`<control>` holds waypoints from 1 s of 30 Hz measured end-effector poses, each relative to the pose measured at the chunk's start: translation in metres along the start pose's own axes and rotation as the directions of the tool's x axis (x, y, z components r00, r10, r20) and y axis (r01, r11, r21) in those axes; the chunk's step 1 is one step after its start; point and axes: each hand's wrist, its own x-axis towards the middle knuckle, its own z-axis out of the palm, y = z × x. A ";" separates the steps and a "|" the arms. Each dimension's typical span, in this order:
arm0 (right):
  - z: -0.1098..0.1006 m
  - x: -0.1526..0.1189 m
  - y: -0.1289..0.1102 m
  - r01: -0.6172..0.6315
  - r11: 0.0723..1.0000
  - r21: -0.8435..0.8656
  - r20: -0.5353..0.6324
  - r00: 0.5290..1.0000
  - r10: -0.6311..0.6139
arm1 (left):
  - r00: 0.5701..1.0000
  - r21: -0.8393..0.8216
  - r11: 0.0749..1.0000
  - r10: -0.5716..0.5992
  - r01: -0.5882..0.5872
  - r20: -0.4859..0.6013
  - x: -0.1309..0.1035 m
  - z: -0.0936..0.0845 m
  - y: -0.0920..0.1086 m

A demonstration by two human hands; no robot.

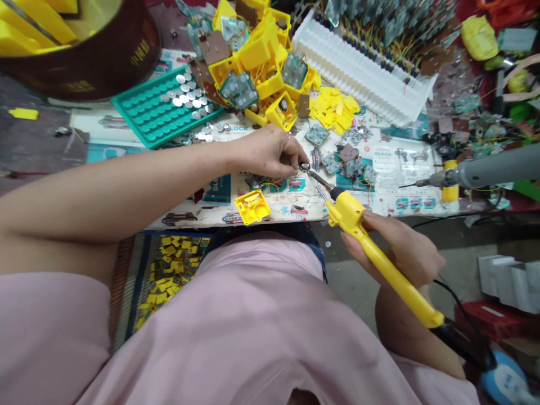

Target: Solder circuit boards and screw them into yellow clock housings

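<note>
My left hand (270, 153) reaches over the bench with thumb and fingers pinched on a small round metal part (304, 166), mostly covered by the fingertips. My right hand (400, 247) is wrapped round a yellow soldering iron (382, 257). The iron's tip meets or nearly meets the metal part; exact contact is hard to tell. Below my left hand lies an open yellow plastic case (253, 207) near the bench's front edge. A circuit board with thin wires (257, 181) is partly hidden under that hand. Several small circuit boards (354, 166) lie to its right.
A green tray (139, 121) holds silver discs. Behind are piled yellow cases (261, 56) and a white foam rack (358, 73) of wired boards. A large brown tub (126, 50) stands back left. A grey pen-shaped tool (498, 167) juts in from the right.
</note>
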 end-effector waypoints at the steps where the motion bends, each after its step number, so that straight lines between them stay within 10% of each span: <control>1: -0.002 -0.001 0.000 -0.017 1.000 -0.007 -0.003 1.000 0.017 | 1.000 0.005 1.000 0.000 0.000 -0.003 -0.001 0.000 0.000; 13: 0.004 0.011 0.000 0.188 0.980 -0.065 0.027 0.982 -0.187 | 0.999 0.080 0.996 0.035 -0.033 -0.022 -0.002 0.005 -0.002; 30: -0.006 0.002 0.007 0.150 0.985 -0.084 0.076 0.987 -0.144 | 0.998 0.044 0.998 0.034 -0.036 0.043 -0.002 0.000 -0.002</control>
